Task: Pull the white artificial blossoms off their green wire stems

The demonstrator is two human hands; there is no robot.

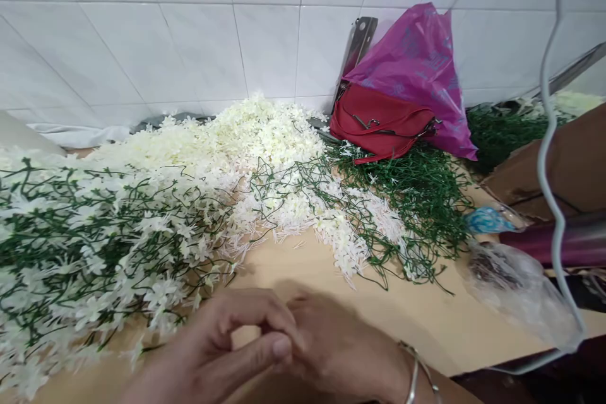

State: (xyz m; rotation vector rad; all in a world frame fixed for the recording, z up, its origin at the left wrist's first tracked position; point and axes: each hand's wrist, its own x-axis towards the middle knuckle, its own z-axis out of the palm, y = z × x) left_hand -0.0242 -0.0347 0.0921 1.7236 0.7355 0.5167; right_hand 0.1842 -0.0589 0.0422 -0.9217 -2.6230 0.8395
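Left hand: half-curled, fingers against right hand; I cannot tell whether anything is pinched.
Right hand: fingers hidden; grip unclear.
Flowered stems: heaped near left hand, on tabletop.
White blossoms: piled beyond, toward tiled wall.

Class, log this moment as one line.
left hand: touching right hand | white flowers: heaped by wall | red bag: in front of purple bag

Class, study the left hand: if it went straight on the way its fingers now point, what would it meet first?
The right hand. The left hand points toward it, and their fingers seem to touch, though blur leaves exact contact unclear.
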